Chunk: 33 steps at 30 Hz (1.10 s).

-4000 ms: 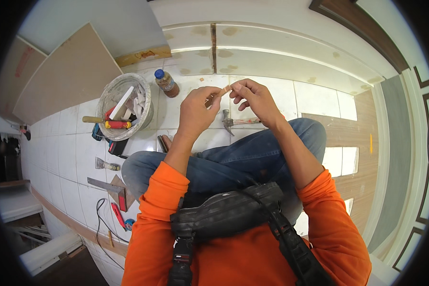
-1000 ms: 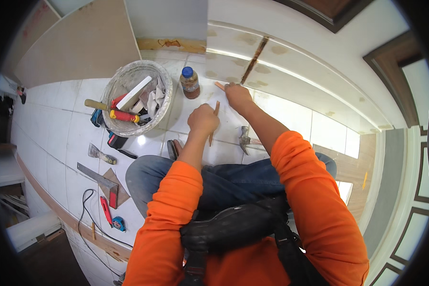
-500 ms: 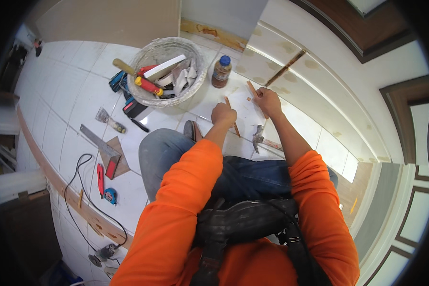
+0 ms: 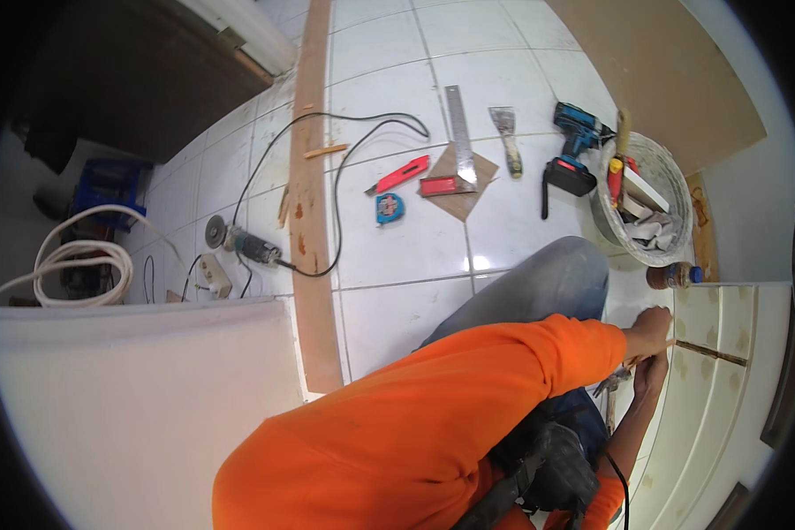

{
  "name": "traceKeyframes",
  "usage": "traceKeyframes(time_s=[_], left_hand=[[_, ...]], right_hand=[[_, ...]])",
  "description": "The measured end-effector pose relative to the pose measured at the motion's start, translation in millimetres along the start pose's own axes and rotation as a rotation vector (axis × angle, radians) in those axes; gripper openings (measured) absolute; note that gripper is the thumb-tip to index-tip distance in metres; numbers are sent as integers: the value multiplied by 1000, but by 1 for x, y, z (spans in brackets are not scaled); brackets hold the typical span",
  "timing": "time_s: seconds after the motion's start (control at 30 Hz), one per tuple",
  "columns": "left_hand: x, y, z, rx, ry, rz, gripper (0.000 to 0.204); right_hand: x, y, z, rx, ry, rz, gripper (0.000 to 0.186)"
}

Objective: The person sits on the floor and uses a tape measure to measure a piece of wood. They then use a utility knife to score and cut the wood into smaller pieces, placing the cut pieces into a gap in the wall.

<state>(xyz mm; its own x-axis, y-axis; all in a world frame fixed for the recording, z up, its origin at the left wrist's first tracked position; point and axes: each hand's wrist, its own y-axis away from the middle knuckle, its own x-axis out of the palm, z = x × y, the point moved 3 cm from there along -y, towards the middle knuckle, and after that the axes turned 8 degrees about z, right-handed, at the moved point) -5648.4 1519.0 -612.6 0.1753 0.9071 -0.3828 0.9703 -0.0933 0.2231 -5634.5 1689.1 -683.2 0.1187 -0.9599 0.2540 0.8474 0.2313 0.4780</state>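
Observation:
At the right side of the view my two hands are close together, beside the pale wall panels. My left hand [image 4: 649, 330] is closed on a thin wood strip [image 4: 670, 343], of which only a short end shows. Just below it my right hand [image 4: 651, 373] is also closed on a thin wood strip, mostly hidden by the fingers. A claw hammer [image 4: 613, 381] lies partly covered next to my hands. Beyond them a bottle with a blue cap [image 4: 671, 276] stands near the panels.
A bucket [image 4: 602, 216] holds tools and rags. Around it are a cordless drill [image 4: 579, 132], scraper [image 4: 509, 146], try square [image 4: 458, 132], red utility knife [image 4: 402, 174] and tape measure [image 4: 389, 208]. A corded angle grinder [image 4: 252, 246] lies by a long wooden board [image 4: 307, 194].
The view has swung left, bringing the grinder and coiled cable into sight. My hands, apart before with a wood strip in each, are now close together.

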Motion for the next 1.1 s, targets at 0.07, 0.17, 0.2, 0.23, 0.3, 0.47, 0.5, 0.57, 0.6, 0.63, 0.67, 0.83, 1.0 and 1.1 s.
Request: traceKeyframes(time_s=[0.07,0.17,0.2,0.23,0.3,0.47,0.5,0.57,0.6,0.63,0.67,0.83,1.0,1.1], left_hand=[[-5,6,2,75,-141,-9,39],[-27,40,-5,189,-306,-110,31],[-36,55,-12,240,-361,-149,22],[-49,74,-23,311,-382,-40,19],[-122,142,-36,459,-300,-31,17],[-314,317,128,432,-58,-972,26],[-330,344,171,318,-249,-1005,23],[-323,406,240,130,-501,-816,27],[-312,427,270,39,-480,-636,36],[-299,444,286,28,-495,-585,39],[-290,456,297,23,-515,-537,42],[-300,460,288,-126,-444,-539,52],[-308,454,287,-133,-434,-483,57],[-314,451,292,-124,-415,-466,60]], right_hand=[[50,24,1,5,-283,65,34],[104,48,16,-43,-484,166,37],[114,46,12,-40,-502,248,36],[110,46,16,-46,-512,308,35],[137,61,38,-52,-445,267,25],[229,66,141,-215,-198,439,14],[243,53,164,-228,-166,499,16],[339,62,203,-291,124,526,23],[384,64,218,-304,260,571,25],[434,71,223,-358,363,594,26],[484,76,222,-419,464,617,27],[690,93,159,-434,1061,755,26],[812,53,48,-821,1379,956,21],[857,26,-16,-764,1469,1016,20]])
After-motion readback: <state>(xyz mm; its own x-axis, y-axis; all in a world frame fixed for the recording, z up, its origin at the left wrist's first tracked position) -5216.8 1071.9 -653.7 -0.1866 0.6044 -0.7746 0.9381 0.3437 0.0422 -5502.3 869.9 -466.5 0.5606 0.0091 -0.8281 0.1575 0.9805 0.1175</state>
